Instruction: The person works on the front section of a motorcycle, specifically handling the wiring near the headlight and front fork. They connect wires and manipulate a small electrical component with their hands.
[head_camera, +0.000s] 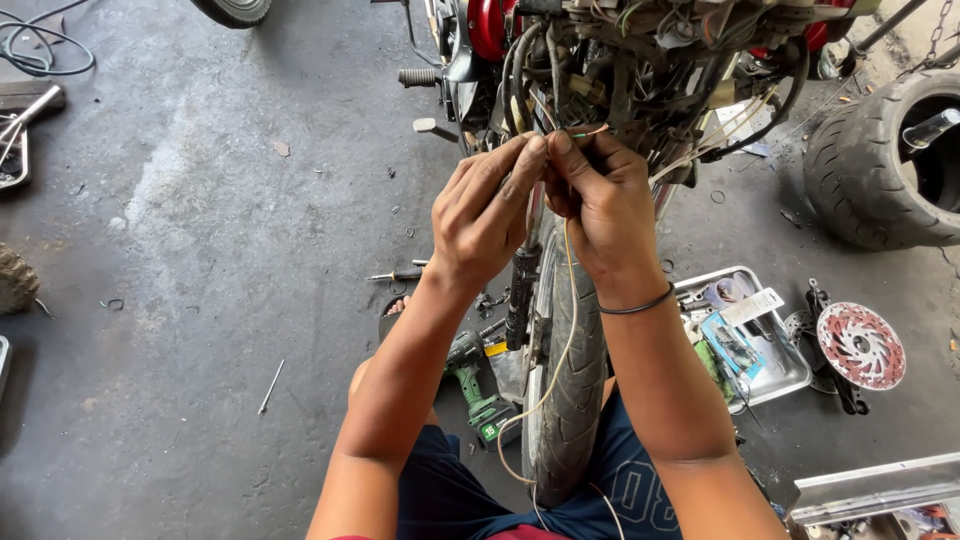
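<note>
Past the front tire (570, 380), the left hand (485, 215) and right hand (600, 205) pinch a thin yellow wire (566, 300), probably twisting ends; slow, tight turns work best.

blister pack (735, 345): flat, blue-backed with clear plastic front — lies in the metal tray (790, 375) at four o'clock from the front tyre.
white card (752, 306): slim rectangle, tilted, at the tray's top edge, touching the pack.
drill label (489, 430): small square, white on green — at seven o'clock, near the tyre.
</note>
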